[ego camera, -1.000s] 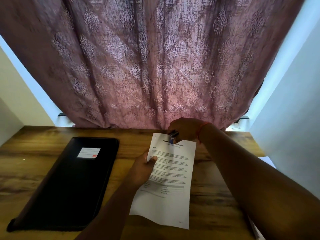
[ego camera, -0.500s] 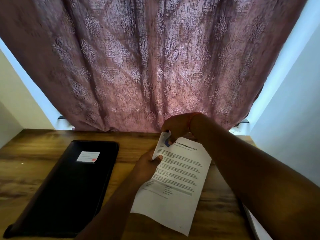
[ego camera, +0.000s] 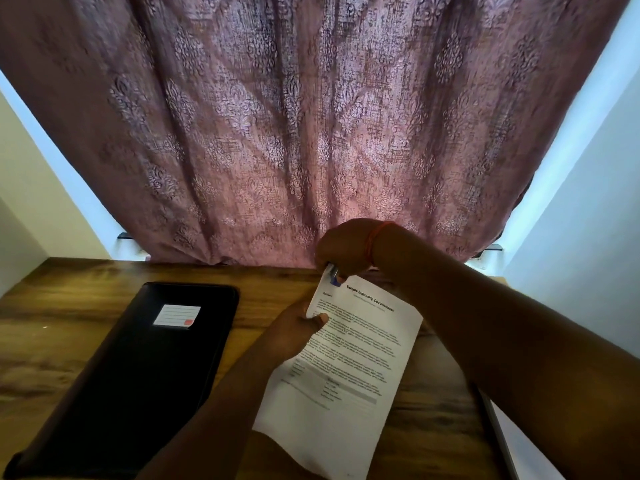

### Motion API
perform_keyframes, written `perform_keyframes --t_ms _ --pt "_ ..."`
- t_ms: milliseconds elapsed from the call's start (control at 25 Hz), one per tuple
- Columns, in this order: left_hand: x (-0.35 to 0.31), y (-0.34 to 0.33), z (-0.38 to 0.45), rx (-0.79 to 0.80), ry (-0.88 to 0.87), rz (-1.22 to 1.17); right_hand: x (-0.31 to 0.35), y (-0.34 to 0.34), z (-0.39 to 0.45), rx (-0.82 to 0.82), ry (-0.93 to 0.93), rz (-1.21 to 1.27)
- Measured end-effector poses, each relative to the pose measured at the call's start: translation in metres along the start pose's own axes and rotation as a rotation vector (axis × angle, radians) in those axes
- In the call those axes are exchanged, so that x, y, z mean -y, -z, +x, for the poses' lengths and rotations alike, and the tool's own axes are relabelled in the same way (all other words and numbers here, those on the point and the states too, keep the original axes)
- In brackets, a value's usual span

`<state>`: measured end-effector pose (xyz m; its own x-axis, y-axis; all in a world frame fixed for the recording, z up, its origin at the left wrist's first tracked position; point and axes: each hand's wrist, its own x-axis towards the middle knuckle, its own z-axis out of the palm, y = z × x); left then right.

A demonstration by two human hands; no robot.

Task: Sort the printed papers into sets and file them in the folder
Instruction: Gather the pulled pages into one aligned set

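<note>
The left hand (ego camera: 294, 336) pinches the left edge of the printed papers (ego camera: 349, 368) with its thumb on top, holding them above the wooden table (ego camera: 69, 341). The right hand (ego camera: 346, 247) squeezes a small stapler (ego camera: 333, 275) on their top corner. The black folder (ego camera: 138, 368) lies closed on the table to the left, so its inside is hidden.

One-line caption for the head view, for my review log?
Left hand holds printed papers while right hand clamps a small stapler on their top corner; closed black folder lies alongside.
</note>
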<state>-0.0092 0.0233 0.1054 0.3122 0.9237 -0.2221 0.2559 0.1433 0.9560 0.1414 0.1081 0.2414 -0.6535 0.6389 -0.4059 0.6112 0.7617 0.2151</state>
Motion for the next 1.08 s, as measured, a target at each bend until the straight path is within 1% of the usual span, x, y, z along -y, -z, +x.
perform_keyframes --t_ms 200,400,480,640,760,840,960,1080 --pt "-0.002 0.002 0.006 0.034 0.011 0.103 0.008 0.005 0.003 0.105 0.032 -0.201" --pt "-0.003 0.003 0.007 0.029 0.026 0.191 0.020 -0.009 0.004 0.050 0.024 -0.387" --pt "0.001 0.004 0.008 0.023 0.047 0.233 0.021 -0.015 0.003 0.049 0.043 -0.395" --pt "0.006 0.004 0.009 0.013 0.060 0.314 0.021 -0.027 0.002 0.042 0.007 -0.304" --pt "0.006 0.002 0.008 0.026 0.057 0.342 0.016 -0.035 0.005 0.020 0.019 -0.311" --pt "0.004 0.000 0.008 0.034 0.052 0.387 0.013 -0.037 0.008 0.021 0.039 -0.360" --pt "-0.001 -0.001 0.007 0.042 0.055 0.400 0.012 -0.039 0.009 0.035 0.058 -0.403" --pt "-0.001 0.001 0.005 0.047 0.061 0.369 0.012 -0.039 0.006 0.028 0.051 -0.385"
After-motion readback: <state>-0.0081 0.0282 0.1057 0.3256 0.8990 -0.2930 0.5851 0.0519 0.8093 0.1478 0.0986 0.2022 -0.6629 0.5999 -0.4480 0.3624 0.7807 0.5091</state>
